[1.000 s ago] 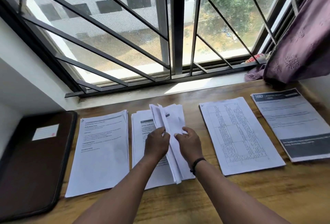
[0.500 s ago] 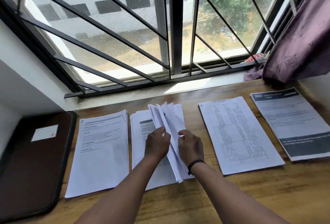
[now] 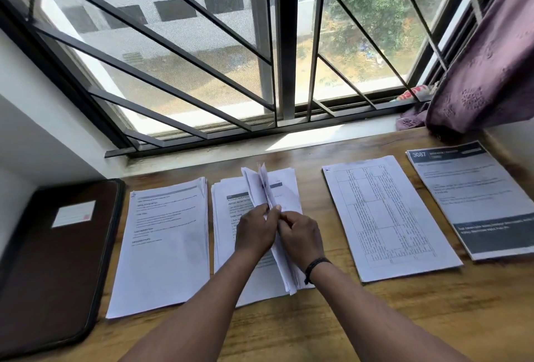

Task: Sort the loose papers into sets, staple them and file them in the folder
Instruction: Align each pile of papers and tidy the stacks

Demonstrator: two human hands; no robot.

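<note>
Two hands (image 3: 278,234) pinch sheaf (image 3: 267,188); right booklet (image 3: 476,202) reads "3087".

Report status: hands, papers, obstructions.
Both hands, left hand and right hand, grip upright sheaf. Sorted piles flat beside it. Folder shut. Nothing obstructing.

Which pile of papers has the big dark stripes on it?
The pile at the far right, nearest the purple curtain. Its top sheet has a dark band across the top and another near the bottom; the other piles are white with small print.
</note>
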